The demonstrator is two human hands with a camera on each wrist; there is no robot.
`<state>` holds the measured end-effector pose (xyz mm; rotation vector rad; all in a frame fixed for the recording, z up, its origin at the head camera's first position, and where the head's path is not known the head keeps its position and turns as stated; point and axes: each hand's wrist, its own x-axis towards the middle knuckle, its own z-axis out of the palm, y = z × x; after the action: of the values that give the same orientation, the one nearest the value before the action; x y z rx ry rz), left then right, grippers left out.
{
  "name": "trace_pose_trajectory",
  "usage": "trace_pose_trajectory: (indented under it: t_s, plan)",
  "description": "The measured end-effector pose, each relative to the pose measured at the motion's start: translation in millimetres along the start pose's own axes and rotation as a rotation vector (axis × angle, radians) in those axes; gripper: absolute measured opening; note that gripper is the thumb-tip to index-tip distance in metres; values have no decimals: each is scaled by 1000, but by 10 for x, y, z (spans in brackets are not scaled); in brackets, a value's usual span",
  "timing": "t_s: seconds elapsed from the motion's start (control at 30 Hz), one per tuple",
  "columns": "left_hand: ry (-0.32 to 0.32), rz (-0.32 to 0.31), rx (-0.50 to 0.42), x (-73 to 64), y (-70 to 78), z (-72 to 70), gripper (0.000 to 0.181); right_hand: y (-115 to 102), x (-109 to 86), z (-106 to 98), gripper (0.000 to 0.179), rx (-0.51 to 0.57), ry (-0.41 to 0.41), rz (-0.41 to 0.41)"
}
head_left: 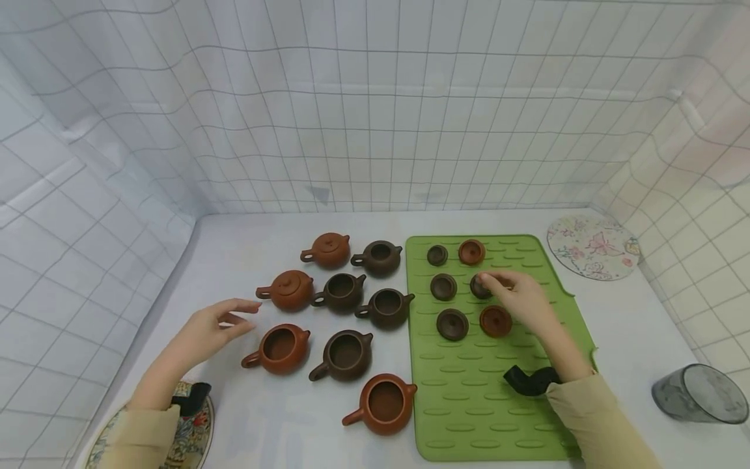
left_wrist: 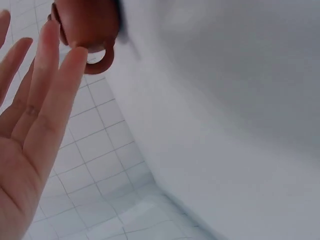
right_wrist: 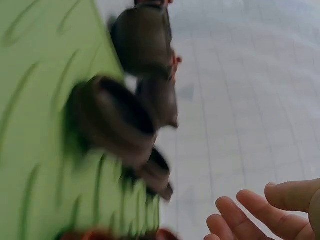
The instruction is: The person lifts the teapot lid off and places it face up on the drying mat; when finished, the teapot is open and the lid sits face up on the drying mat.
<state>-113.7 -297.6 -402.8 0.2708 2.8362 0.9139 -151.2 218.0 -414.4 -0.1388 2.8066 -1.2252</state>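
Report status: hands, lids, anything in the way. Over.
Left hand empty, near a lidded red teapot. Right hand at a dark lid, no grip visible. Other lids close by on green mat, could crowd a grasp.

Soft, even light brightens my white tabletop (head_left: 275, 417) and the gridded curtain (head_left: 375, 124), leaving only faint shadows around the teapots (head_left: 287, 290). Wide-angle distortion stretches a glass (head_left: 700, 394) at the near right edge. In my left wrist view, grey shading dims the tabletop and focus is soft; in my right wrist view, a dark lid (right_wrist: 95, 120) on the green mat (right_wrist: 30, 140) blurs heavily.
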Motion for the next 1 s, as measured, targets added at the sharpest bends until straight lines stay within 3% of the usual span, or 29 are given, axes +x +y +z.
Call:
trace_pose_trajectory:
  t_s: [0.23, 0.43, 0.8, 1.0]
  plan:
    - [79, -8, 7, 400, 29, -188, 41, -637, 361, 383, 31, 141, -104, -205]
    - [15, -39, 14, 646, -26, -126, 41, -1227, 643, 827, 26, 133, -226, -353]
    - [-70, -30, -1, 736, -134, -45, 41, -1946, 928, 1621, 26, -2, -411, -396]
    - [-89, -64, -43, 735, -132, -8, 39, -2152, 988, 1852, 28, -45, -438, -324]
